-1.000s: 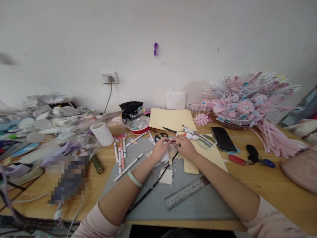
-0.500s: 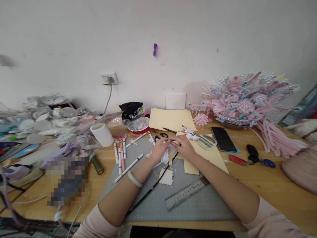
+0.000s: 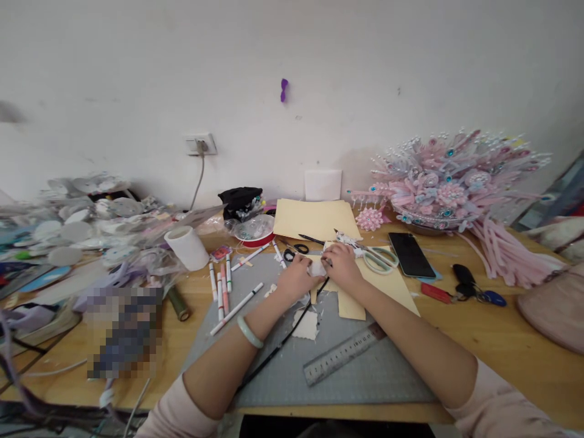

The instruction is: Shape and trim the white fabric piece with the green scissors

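Observation:
My left hand [image 3: 294, 278] and my right hand [image 3: 343, 266] are close together over the cutting mat [image 3: 269, 377], fingers closed in a pinch. Between the fingertips is a small whitish piece [image 3: 317, 267], gripped from both sides; its material is hard to make out. A thin black cord [image 3: 279, 345] runs from the mat's front edge up to just below my right fingers. Under the hands lie paper scraps, and a torn cream scrap [image 3: 305, 324] sits nearer to me. Black-handled scissors [image 3: 295, 250] lie just beyond my left hand.
A steel ruler [image 3: 342, 356] crosses the mat's front right. Several markers [image 3: 237, 309] and a white roll [image 3: 187, 248] stand left. Cream card sheets [image 3: 314, 219], pale-handled scissors [image 3: 381, 260], a phone [image 3: 412, 255] and keys [image 3: 465, 285] lie beyond and right. A pink beaded headdress [image 3: 449, 188] fills the back right.
My hands have parted slightly and dropped a little toward me. The whitish piece now shows between the fingertips, which were previously bunched together. The camera view has shifted slightly.

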Demonstrator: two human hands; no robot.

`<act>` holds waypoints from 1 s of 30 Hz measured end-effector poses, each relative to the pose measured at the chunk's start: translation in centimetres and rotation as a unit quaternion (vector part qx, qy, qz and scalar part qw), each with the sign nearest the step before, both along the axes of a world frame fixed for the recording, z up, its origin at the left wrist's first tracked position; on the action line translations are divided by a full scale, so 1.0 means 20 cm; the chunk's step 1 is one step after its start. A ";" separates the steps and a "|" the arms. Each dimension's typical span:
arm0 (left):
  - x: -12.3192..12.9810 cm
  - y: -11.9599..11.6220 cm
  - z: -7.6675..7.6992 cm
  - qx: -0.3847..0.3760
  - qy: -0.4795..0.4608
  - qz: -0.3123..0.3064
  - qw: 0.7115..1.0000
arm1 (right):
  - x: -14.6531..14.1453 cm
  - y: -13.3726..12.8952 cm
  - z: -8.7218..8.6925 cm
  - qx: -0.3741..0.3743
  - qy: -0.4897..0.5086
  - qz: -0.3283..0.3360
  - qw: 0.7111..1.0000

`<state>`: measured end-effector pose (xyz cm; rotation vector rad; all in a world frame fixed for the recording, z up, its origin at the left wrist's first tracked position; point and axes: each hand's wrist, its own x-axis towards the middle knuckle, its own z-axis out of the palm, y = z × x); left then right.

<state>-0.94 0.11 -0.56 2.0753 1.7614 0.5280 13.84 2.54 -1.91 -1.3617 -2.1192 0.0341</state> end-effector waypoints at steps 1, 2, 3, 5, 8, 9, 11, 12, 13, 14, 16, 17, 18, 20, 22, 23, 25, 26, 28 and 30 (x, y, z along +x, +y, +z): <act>0.00 0.00 0.00 -0.006 0.011 -0.001 1.000 | 0.00 0.00 0.00 0.001 -0.006 0.001 1.000; 0.00 0.00 0.01 -0.011 0.017 -0.004 1.000 | 0.00 0.00 -0.01 0.002 -0.010 0.001 1.000; 0.00 0.00 0.01 -0.012 0.017 -0.006 1.000 | 0.00 0.00 -0.01 0.005 -0.013 0.002 1.000; 0.00 0.00 0.00 -0.010 0.007 -0.010 1.000 | 0.00 0.00 -0.02 0.007 -0.011 0.001 1.000; -0.01 0.01 0.00 -0.005 -0.045 -0.019 0.999 | 0.00 0.01 -0.01 0.004 0.003 -0.017 1.000; -0.02 0.02 -0.01 -0.010 -0.067 -0.015 0.998 | 0.00 0.01 -0.01 0.004 0.010 -0.025 1.000; -0.02 0.03 -0.02 -0.025 -0.110 -0.001 0.994 | 0.00 0.00 0.00 0.006 0.026 -0.033 0.999; -0.03 0.03 -0.02 -0.027 -0.130 0.005 0.991 | 0.00 0.00 0.00 0.007 0.033 -0.031 0.999; -0.03 0.04 -0.03 -0.026 -0.149 0.008 0.988 | 0.00 0.00 0.01 0.009 0.041 -0.027 0.999; -0.03 0.05 -0.04 -0.020 -0.169 0.008 0.985 | 0.00 0.00 0.01 0.011 0.048 -0.021 0.999; -0.03 0.07 -0.05 -0.008 -0.203 0.005 0.979 | -0.01 0.00 0.01 0.021 0.062 -0.012 0.998; -0.03 0.07 -0.06 -0.006 -0.215 0.006 0.977 | -0.01 0.00 0.01 0.028 0.069 -0.009 0.997; -0.03 0.08 -0.06 -0.005 -0.225 0.007 0.974 | -0.01 -0.01 0.02 0.035 0.074 -0.006 0.997; -0.03 0.08 -0.07 -0.006 -0.235 0.011 0.972 | -0.01 -0.01 0.02 0.044 0.073 -0.001 0.996; -0.03 0.09 -0.07 -0.003 -0.238 0.013 0.971 | -0.01 -0.01 0.02 0.043 0.062 0.002 0.997; -0.03 0.09 -0.07 0.000 -0.237 0.012 0.971 | -0.01 -0.01 0.02 0.039 0.057 0.003 0.998; -0.03 0.09 -0.07 0.005 -0.232 0.006 0.973 | -0.01 -0.01 0.02 0.029 0.051 0.005 0.998; -0.03 0.09 -0.08 0.007 -0.227 0.003 0.974 | -0.01 -0.01 0.03 0.024 0.052 0.008 0.998; -0.03 0.09 -0.09 0.007 -0.218 0.000 0.976 | 0.00 -0.01 0.03 0.020 0.056 0.020 0.998; -0.03 0.10 -0.09 0.007 -0.211 0.002 0.977 | 0.00 -0.01 0.02 0.024 0.063 0.038 0.997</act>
